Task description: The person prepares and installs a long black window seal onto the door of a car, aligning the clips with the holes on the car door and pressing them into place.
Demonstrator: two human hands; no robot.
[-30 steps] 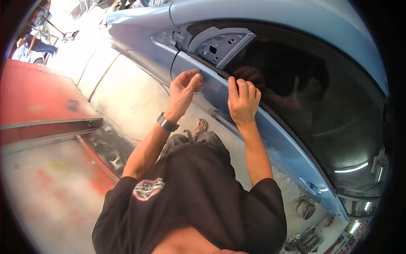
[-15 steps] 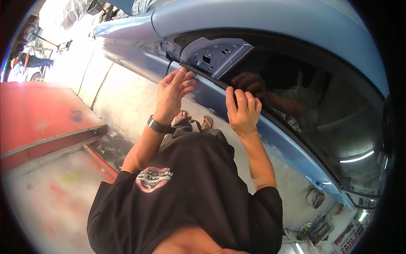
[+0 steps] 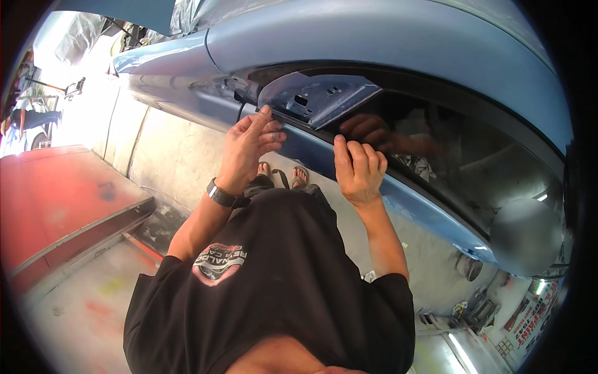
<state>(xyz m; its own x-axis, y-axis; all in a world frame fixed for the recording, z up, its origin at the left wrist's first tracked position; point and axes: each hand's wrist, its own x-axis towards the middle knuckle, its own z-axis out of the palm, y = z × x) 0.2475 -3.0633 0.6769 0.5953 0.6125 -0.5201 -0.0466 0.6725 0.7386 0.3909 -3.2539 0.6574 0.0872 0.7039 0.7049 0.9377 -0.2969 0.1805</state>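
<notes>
A long black window trim strip point(image 3: 306, 127) runs along the lower edge of the dark side window point(image 3: 451, 156) on a blue car door point(image 3: 405, 202). At the strip's front end is my left hand point(image 3: 250, 146), its thumb tip on or against that end and its half-bent fingers apart below. My right hand point(image 3: 361, 168) is farther back along the door, fingers curled and fingertips pressed over the strip; its thumb is hidden. Bare blue metal with holes point(image 3: 305, 100) shows in the window's front corner.
To my left is a red car panel point(image 3: 68, 193) with sanded patches. A metal container point(image 3: 468, 267) stands on the floor beside the door's rear. Plastic sheeting point(image 3: 193, 15) hangs near the car's front. Another person's blue-clad leg point(image 3: 43, 118) shows at far left.
The view has shifted, so the car sits slightly lower in the picture. Both hands keep almost the same places along the strip. A blurred round grey patch now covers part of the window's rear.
</notes>
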